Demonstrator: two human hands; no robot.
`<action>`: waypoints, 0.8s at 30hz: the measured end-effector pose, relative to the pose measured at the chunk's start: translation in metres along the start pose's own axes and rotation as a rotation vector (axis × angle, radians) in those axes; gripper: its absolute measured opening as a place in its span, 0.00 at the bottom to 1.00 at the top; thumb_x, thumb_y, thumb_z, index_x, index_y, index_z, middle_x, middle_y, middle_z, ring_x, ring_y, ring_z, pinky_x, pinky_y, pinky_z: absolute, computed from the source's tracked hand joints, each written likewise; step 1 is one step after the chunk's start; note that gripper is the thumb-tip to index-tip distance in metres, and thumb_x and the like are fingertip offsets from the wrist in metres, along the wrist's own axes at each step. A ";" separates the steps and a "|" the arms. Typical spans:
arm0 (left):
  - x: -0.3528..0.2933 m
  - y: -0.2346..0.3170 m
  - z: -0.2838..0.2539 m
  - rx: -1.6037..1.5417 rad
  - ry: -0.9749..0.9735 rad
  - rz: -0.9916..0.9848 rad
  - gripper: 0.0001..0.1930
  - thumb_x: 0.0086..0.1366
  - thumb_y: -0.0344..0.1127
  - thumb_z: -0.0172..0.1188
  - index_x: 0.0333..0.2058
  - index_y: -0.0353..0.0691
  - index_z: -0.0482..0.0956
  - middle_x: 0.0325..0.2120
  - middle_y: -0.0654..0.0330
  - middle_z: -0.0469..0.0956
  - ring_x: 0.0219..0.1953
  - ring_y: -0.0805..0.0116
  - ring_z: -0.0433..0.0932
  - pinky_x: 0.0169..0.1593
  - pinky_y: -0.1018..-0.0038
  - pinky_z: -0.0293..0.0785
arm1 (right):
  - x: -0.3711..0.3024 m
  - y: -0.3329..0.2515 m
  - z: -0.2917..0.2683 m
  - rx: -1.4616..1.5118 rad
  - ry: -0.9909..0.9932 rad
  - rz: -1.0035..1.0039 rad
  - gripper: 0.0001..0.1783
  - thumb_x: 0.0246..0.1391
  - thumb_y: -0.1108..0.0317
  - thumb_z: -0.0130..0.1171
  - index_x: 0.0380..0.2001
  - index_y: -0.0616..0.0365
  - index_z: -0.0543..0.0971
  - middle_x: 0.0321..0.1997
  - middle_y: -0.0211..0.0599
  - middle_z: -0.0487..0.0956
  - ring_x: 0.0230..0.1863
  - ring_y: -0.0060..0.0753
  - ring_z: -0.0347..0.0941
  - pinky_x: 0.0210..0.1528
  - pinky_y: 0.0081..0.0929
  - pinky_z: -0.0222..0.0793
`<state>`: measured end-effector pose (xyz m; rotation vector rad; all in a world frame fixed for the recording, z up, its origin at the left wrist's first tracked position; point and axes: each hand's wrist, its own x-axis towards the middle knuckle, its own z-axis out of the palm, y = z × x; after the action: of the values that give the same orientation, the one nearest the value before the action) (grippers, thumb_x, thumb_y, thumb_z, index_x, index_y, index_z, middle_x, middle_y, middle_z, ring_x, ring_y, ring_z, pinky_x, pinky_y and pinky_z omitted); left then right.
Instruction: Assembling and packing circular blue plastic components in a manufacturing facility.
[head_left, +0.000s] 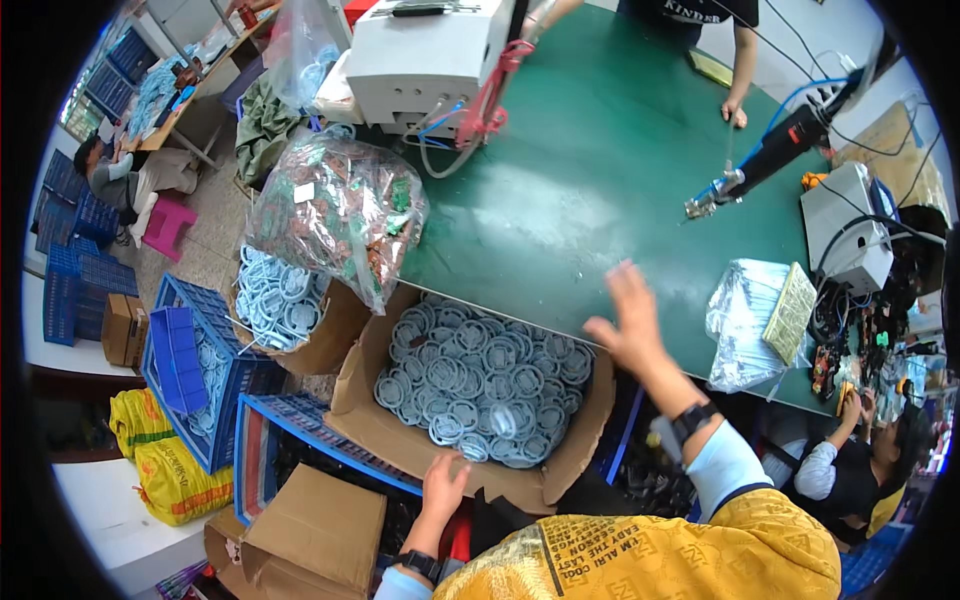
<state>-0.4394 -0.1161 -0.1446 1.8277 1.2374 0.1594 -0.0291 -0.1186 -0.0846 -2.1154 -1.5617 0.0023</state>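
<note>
A cardboard box (590,440) full of light-blue round plastic rings (480,365) stands against the table's near edge. One light-blue piece (512,421) above the pile is smeared by motion. My right hand (632,318), fingers spread and nothing in it, is over the table edge just right of the box. At the box's near rim is my left hand (443,488), its fingers apart and holding nothing that I can see. A dark watch is on each wrist.
Ahead stretches a green table (540,220), with a machine (430,65), a clear bag of parts (340,205) and a plastic-wrapped stack (745,320). A hanging black tool (780,145) reaches over it. Blue crates (205,375) stand left. A co-worker's hand (735,112) rests across the table.
</note>
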 end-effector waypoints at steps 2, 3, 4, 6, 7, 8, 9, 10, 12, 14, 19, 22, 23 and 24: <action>-0.012 -0.019 -0.007 0.010 0.015 -0.027 0.15 0.56 0.34 0.62 0.41 0.34 0.77 0.40 0.46 0.77 0.45 0.45 0.75 0.50 0.61 0.70 | 0.018 0.069 0.012 -0.104 0.026 0.237 0.46 0.49 0.47 0.62 0.65 0.59 0.57 0.70 0.55 0.51 0.70 0.54 0.47 0.67 0.54 0.44; -0.022 -0.032 -0.010 0.024 0.045 -0.050 0.15 0.56 0.34 0.62 0.41 0.34 0.77 0.39 0.46 0.77 0.45 0.46 0.75 0.49 0.61 0.71 | 0.023 0.074 0.029 -0.196 -0.072 0.281 0.47 0.49 0.44 0.60 0.65 0.60 0.56 0.71 0.54 0.50 0.72 0.53 0.45 0.68 0.54 0.41; -0.030 -0.045 -0.011 0.037 0.072 -0.075 0.15 0.55 0.34 0.62 0.40 0.33 0.77 0.39 0.45 0.77 0.44 0.46 0.76 0.49 0.61 0.71 | 0.025 0.072 0.045 -0.290 -0.173 0.326 0.49 0.49 0.41 0.59 0.66 0.60 0.56 0.72 0.53 0.48 0.73 0.51 0.42 0.69 0.53 0.38; -0.047 -0.056 -0.015 -0.042 0.117 -0.220 0.14 0.55 0.33 0.63 0.40 0.33 0.78 0.39 0.46 0.78 0.44 0.47 0.76 0.49 0.62 0.71 | 0.038 0.026 0.070 -0.309 -0.184 0.249 0.50 0.50 0.38 0.56 0.66 0.62 0.55 0.72 0.52 0.47 0.74 0.49 0.39 0.70 0.53 0.35; -0.059 -0.074 -0.010 -0.068 0.138 -0.278 0.14 0.55 0.33 0.63 0.40 0.33 0.79 0.38 0.47 0.78 0.44 0.49 0.77 0.49 0.63 0.72 | 0.051 0.005 0.083 -0.276 -0.183 0.235 0.49 0.51 0.38 0.55 0.66 0.62 0.56 0.72 0.51 0.48 0.74 0.48 0.40 0.70 0.53 0.35; -0.066 -0.076 -0.010 -0.079 0.138 -0.323 0.15 0.54 0.33 0.63 0.40 0.33 0.78 0.38 0.47 0.78 0.43 0.50 0.77 0.48 0.63 0.72 | 0.066 -0.008 0.101 -0.259 -0.159 0.219 0.49 0.51 0.38 0.54 0.65 0.62 0.56 0.72 0.52 0.49 0.74 0.49 0.40 0.70 0.53 0.36; -0.073 -0.083 -0.006 -0.081 0.144 -0.337 0.15 0.54 0.33 0.64 0.40 0.33 0.78 0.38 0.47 0.78 0.42 0.51 0.78 0.48 0.64 0.73 | 0.086 -0.019 0.117 -0.245 -0.135 0.203 0.49 0.52 0.37 0.54 0.65 0.62 0.56 0.72 0.52 0.49 0.73 0.49 0.40 0.69 0.54 0.38; -0.076 -0.088 -0.003 -0.085 0.144 -0.348 0.15 0.54 0.32 0.64 0.40 0.33 0.78 0.38 0.47 0.78 0.41 0.52 0.78 0.47 0.64 0.74 | 0.113 -0.036 0.123 -0.208 -0.171 0.190 0.48 0.52 0.38 0.54 0.65 0.62 0.56 0.71 0.53 0.51 0.73 0.49 0.42 0.69 0.54 0.40; -0.074 -0.090 0.004 -0.103 0.129 -0.351 0.15 0.55 0.32 0.64 0.41 0.33 0.78 0.38 0.48 0.78 0.41 0.53 0.79 0.47 0.65 0.74 | 0.159 -0.043 0.144 -0.065 -0.094 0.096 0.45 0.54 0.40 0.53 0.65 0.61 0.57 0.69 0.54 0.54 0.71 0.50 0.46 0.68 0.54 0.44; -0.074 -0.091 0.006 -0.120 0.085 -0.346 0.14 0.55 0.31 0.63 0.41 0.32 0.78 0.38 0.48 0.79 0.41 0.55 0.79 0.47 0.66 0.74 | 0.182 -0.039 0.144 0.032 0.094 0.043 0.41 0.56 0.45 0.54 0.64 0.61 0.58 0.68 0.54 0.56 0.69 0.51 0.52 0.66 0.52 0.48; -0.080 -0.097 0.007 -0.236 0.109 -0.404 0.14 0.57 0.29 0.62 0.42 0.31 0.77 0.38 0.49 0.79 0.42 0.57 0.80 0.48 0.67 0.75 | 0.088 -0.009 0.054 0.126 0.151 0.073 0.41 0.54 0.51 0.59 0.64 0.62 0.58 0.69 0.54 0.56 0.69 0.53 0.51 0.67 0.45 0.48; -0.070 -0.100 0.008 -0.228 0.078 -0.397 0.14 0.57 0.29 0.62 0.42 0.31 0.77 0.39 0.48 0.79 0.42 0.57 0.79 0.47 0.67 0.75 | -0.024 0.021 0.030 -0.102 -0.032 0.231 0.47 0.50 0.47 0.60 0.66 0.61 0.55 0.71 0.56 0.50 0.71 0.56 0.44 0.68 0.53 0.41; -0.066 -0.102 0.008 -0.199 0.061 -0.394 0.14 0.57 0.29 0.62 0.42 0.31 0.77 0.39 0.48 0.79 0.42 0.57 0.79 0.47 0.66 0.75 | -0.045 0.012 0.027 -0.217 -0.156 0.239 0.49 0.49 0.44 0.60 0.66 0.60 0.54 0.71 0.56 0.48 0.72 0.57 0.42 0.68 0.55 0.39; -0.064 -0.108 0.010 -0.197 0.056 -0.391 0.14 0.57 0.29 0.62 0.42 0.31 0.77 0.39 0.48 0.79 0.42 0.57 0.79 0.47 0.66 0.75 | -0.054 0.005 0.030 -0.321 -0.282 0.240 0.51 0.48 0.42 0.60 0.67 0.59 0.53 0.72 0.56 0.46 0.72 0.57 0.40 0.68 0.58 0.38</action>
<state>-0.5391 -0.1627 -0.2060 1.3934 1.5362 0.1089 -0.0519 -0.1563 -0.1280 -2.6422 -1.5321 0.1476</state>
